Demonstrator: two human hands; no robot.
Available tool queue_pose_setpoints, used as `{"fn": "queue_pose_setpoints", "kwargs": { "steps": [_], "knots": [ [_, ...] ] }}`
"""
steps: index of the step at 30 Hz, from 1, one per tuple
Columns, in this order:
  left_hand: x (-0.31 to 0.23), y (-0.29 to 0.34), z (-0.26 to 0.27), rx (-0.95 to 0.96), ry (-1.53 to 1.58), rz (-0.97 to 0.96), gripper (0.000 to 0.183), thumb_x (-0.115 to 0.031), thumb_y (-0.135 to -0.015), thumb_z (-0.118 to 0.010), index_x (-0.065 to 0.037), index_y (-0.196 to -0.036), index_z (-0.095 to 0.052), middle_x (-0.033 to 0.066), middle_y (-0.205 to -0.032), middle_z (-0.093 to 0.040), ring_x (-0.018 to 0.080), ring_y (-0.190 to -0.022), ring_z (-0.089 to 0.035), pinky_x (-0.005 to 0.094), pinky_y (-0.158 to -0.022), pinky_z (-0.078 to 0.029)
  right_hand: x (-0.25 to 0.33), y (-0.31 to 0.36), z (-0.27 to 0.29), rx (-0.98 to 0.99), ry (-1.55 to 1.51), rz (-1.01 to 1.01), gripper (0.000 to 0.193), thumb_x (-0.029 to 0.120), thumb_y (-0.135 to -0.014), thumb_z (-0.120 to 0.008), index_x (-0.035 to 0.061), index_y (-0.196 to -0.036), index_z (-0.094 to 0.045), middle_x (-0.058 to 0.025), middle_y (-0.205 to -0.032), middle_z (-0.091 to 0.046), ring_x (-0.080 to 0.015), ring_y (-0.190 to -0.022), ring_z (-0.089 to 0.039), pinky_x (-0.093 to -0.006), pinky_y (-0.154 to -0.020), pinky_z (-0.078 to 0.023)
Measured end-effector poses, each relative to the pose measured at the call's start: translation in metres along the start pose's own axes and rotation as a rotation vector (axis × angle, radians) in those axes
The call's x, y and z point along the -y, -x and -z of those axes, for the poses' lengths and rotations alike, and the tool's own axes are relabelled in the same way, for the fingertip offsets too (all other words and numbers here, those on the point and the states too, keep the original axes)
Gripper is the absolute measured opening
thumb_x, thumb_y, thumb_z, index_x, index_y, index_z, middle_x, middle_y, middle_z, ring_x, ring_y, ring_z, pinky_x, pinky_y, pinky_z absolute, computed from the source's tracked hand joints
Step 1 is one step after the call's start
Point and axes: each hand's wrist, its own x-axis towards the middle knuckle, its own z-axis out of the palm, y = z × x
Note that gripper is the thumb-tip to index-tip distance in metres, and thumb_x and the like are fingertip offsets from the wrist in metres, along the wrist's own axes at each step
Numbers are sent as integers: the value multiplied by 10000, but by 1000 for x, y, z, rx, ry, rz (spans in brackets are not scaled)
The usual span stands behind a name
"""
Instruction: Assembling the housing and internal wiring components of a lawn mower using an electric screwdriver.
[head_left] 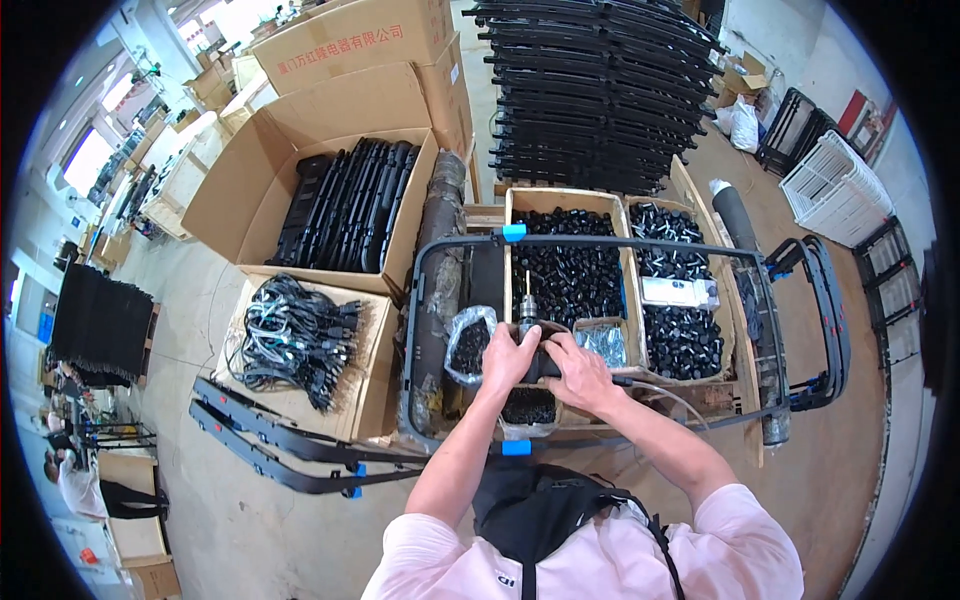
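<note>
Both my hands are on a power drill (530,307) with a dark body and a brass-coloured bit pointing away from me. My left hand (508,358) grips its left side, with the thumb along the top. From the right, my right hand (580,373) wraps round the body, and the fingers of both hands nearly meet. A cord or hose (665,389) trails rightward from the tool. Around and below my hands lies a large black tubular frame (620,241), with a blue clip or wrap (514,233) on its far bar and another (516,448) on the near bar.
Wooden bins hold black knobs (565,275), black-headed bolts (682,345) and small metal screws (600,344). A plastic bag (470,345) of dark parts sits left of my hands. Bundled power cords (295,340) and a carton (225,205) of black parts stand left; stacked frames (600,90) rise behind.
</note>
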Motion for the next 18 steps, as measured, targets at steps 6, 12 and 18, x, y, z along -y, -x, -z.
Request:
{"fn": "queue_pose_setpoints", "kwargs": {
  "steps": [6, 12, 18],
  "knots": [
    [10, 164, -19, 35, 570, 104, 541, -515, -980, -742, 19, -1052, -693, 95, -904, -713, 167, -834, -620, 375, -780, -532, 63, 132, 24, 2, -31, 90, 710, 170, -741, -831, 5, -1374, -555, -186, -1318, -584, -402, -1060, -677, -487, -890, -563],
    [57, 297, -24, -92, 314, 100, 454, -439, -971, -760, 7, -1014, -686, 117, -842, -692, 192, -785, -627, 384, -761, -535, 75, 240, -32, 108, -132, 172, 724, 194, -739, -829, 1, -1372, -535, -213, -1271, -591, -405, -1060, -666, -488, -906, -556],
    [134, 343, -31, -101, 461, 360, 388, -393, -1000, -754, -10, -1036, -706, 35, -919, -702, 117, -839, -610, 321, -767, -515, 99, 278, -88, 340, -146, 127, 738, 214, -770, -820, -2, -1393, -488, -225, -1143, -631, -431, -1020, -675, -514, -888, -560]
  ]
}}
